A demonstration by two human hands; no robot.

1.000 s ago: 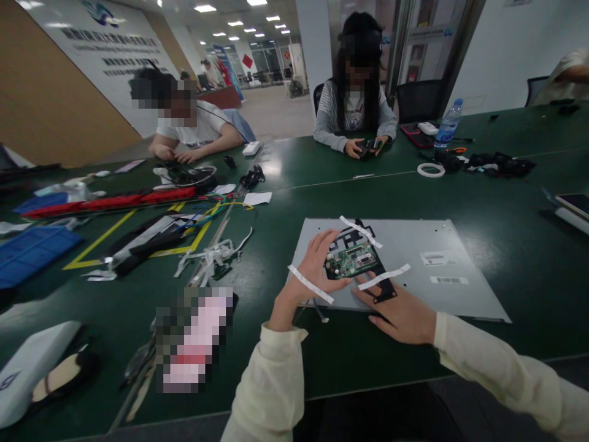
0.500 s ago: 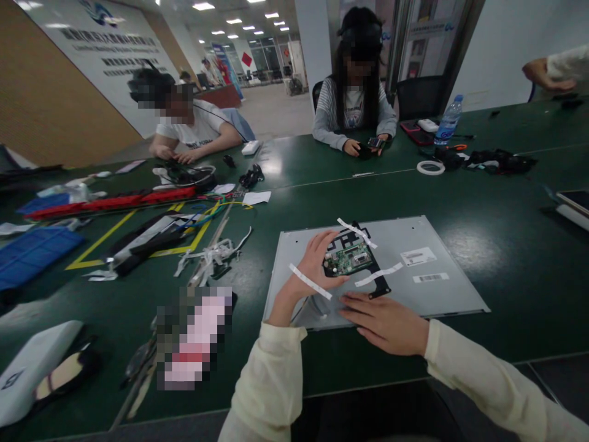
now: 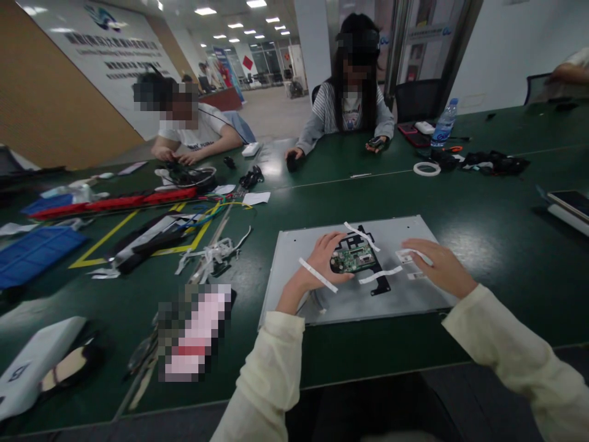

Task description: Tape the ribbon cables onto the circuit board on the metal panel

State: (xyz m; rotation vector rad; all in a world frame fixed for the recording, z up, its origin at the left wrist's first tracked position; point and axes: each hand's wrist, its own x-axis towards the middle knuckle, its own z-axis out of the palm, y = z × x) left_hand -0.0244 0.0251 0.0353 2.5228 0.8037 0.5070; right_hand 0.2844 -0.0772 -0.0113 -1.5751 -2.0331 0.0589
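A grey metal panel (image 3: 359, 298) lies flat on the green table in front of me. On it sits a small green circuit board (image 3: 353, 260) on a black sheet, with strips of white tape (image 3: 381, 274) across it. My left hand (image 3: 319, 265) grips the board's left edge, fingers curled round it. My right hand (image 3: 435, 264) lies flat and open on the panel's right part, over the white labels.
Cables, a red strip (image 3: 115, 201), blue trays (image 3: 32, 252) and loose parts crowd the table's left side. A tape roll (image 3: 426, 169), water bottle (image 3: 445, 123) and black gear stand at the far right. Two people sit across the table, handling small items.
My right hand has moved from the panel's near edge up to its right part. The panel has slid left and turned a little. My left hand stays on the board.
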